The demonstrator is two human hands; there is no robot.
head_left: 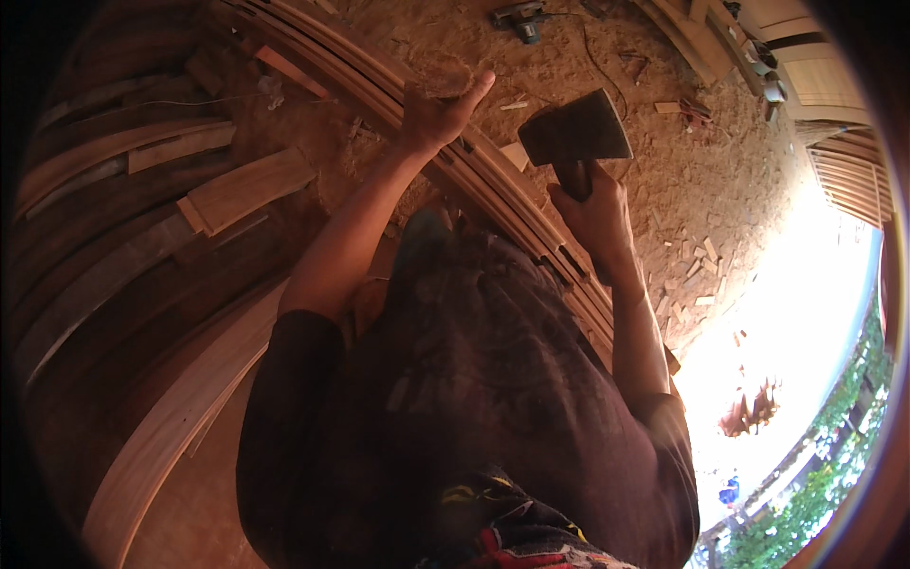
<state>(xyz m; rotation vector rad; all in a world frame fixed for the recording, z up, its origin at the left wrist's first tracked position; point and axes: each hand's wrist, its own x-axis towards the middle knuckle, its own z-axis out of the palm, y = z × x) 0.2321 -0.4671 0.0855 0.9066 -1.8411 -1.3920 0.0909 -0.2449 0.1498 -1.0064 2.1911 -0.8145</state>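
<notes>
R hand [599,213] clamped on mallet [575,131]; L hand [436,119] at wood strips [498,194], thumb out, other fingers unclear. Poss. mis-aimed swing could clip L thumb.

Dark mallet [575,130] in right hand [603,220]

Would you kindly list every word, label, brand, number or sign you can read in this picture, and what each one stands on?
No text can be read anywhere in this view.
Dark shirt: faint pale marks, too blurred to tell whether they are writing.
Power tool on the ground: too small to tell whether it bears a label.
Mallet in the right hand: no lettering visible.
</notes>
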